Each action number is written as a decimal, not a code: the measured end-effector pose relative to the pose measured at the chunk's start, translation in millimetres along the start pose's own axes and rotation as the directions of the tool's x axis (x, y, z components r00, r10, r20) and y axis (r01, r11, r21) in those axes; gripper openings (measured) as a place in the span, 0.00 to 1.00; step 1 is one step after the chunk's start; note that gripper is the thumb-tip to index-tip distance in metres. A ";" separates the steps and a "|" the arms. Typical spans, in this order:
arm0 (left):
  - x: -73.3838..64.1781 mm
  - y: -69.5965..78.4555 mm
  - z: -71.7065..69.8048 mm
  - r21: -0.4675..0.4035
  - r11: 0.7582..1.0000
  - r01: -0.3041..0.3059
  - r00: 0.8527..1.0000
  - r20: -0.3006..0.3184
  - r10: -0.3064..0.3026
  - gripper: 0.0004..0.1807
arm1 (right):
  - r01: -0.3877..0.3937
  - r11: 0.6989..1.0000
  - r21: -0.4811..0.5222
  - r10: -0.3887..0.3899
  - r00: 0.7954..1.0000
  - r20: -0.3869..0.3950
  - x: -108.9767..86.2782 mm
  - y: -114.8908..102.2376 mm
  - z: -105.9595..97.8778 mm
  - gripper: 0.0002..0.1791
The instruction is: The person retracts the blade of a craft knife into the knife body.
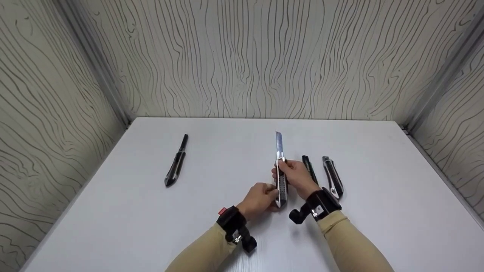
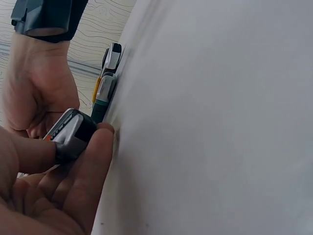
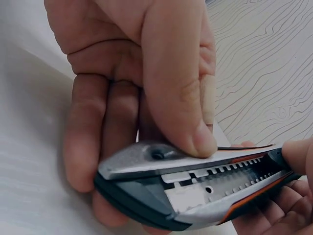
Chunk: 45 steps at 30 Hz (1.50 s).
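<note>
A utility knife with silver-edged dark casing and orange trim is held between both hands, its long blade out and pointing away. My left hand pinches the casing's rear end, thumb on top and fingers beneath. Higher up, my right hand grips the front part, with the thumb near the blade slider. In the right wrist view, the knife's toothed slot shows between the two hands. The left wrist view shows the dark end cap against the left fingers.
On the white table, a dark knife lies far left. Right of the hands are a narrow dark green knife, partly hidden by the right hand, and a black-and-silver one. Wood-grain panels enclose the back and sides.
</note>
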State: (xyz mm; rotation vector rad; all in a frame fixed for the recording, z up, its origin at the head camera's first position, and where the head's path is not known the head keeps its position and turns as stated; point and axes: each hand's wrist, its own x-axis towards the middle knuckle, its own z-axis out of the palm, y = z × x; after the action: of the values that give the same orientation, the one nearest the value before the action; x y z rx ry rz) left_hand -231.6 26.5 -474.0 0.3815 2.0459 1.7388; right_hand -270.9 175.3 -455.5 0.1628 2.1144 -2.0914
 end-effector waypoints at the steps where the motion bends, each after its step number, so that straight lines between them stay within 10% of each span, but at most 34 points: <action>1: -0.2 -0.1 0.0 -0.002 1.000 -0.001 1.000 -0.003 0.001 0.12 | 0.003 1.000 -0.003 -0.003 1.000 0.008 -0.1 0.1 -0.2 0.21; 45: -1.9 3.8 3.3 0.019 1.000 -0.017 1.000 -0.024 0.018 0.11 | 0.003 1.000 -0.002 -0.003 0.999 0.043 -3.8 -4.8 -2.2 0.24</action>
State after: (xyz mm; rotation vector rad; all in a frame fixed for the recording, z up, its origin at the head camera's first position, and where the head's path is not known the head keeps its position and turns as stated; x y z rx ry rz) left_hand -228.5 29.2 -470.5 0.3871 2.0833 1.7437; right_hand -268.2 177.5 -450.0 0.1128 2.0931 -2.0753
